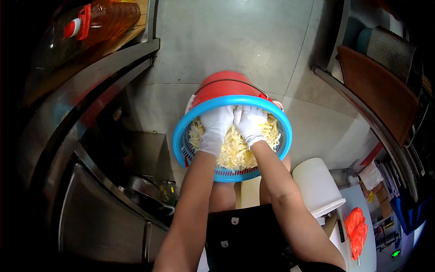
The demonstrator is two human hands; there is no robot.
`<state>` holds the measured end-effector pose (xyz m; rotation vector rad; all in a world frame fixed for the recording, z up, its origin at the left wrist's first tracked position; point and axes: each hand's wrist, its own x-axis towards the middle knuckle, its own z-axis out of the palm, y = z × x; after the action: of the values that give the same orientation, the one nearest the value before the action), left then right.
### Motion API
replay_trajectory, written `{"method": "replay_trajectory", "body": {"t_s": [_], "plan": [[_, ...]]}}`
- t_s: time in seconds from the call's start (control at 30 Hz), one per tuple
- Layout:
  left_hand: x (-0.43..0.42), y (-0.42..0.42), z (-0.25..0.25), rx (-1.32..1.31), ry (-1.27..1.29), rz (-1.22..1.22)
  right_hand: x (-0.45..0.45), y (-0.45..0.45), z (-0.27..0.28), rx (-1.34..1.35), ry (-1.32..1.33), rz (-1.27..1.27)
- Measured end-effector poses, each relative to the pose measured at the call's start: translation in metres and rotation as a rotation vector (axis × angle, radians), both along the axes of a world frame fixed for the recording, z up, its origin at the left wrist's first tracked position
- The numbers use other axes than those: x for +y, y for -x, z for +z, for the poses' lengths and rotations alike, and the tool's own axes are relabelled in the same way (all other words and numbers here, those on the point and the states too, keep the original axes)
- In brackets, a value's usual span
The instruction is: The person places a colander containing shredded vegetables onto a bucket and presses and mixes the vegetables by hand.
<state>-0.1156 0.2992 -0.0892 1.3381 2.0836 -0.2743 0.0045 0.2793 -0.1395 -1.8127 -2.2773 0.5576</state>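
A: Where are the strips [235,156] held?
B: They are heaped in the basket [233,99], and both hands are sunk among them near its far side.

A: Is anything gripped by the left hand [217,122]?
B: That cannot be told. Strips are touched, but the fingertips are hidden, so neither a wide nor a narrow grasp can be read.

A: And by the right hand [250,121]?
B: It is set just beside the left, its fingers bent down into the heap. Whether any strips are clasped cannot be told either.

A: Why might the basket be placed there?
B: It appears to be propped on the bucket [226,88], whose red side is seen beyond the far rim. By that, the strips would be raised off the floor [231,36], and any liquid could be let through the slots.

A: Why are gloves [210,144] worn?
B: Presumably so that the strips are kept clean. With the basket centred between the arms [191,195], the heap can be reached evenly by both hands.
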Motion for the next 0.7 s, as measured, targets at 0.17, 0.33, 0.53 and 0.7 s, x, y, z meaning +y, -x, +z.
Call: {"method": "replay_trajectory", "body": {"t_s": [0.17,0.33,0.53,0.7], "plan": [[-0.006,0.000,-0.002,0.003,-0.115,0.040,-0.002,-0.001,0.002,0.029,0.151,0.014],[-0.007,0.005,0.013,-0.076,0.118,0.089,0.014,0.002,0.034,0.087,0.323,-0.009],[-0.032,0.020,0.059,-0.097,-0.232,-0.174,0.024,-0.022,0.111,0.224,0.527,0.005],[-0.035,0.035,0.082,0.004,-0.130,-0.417,-0.036,-0.038,0.146,0.755,0.588,-0.169]]}}
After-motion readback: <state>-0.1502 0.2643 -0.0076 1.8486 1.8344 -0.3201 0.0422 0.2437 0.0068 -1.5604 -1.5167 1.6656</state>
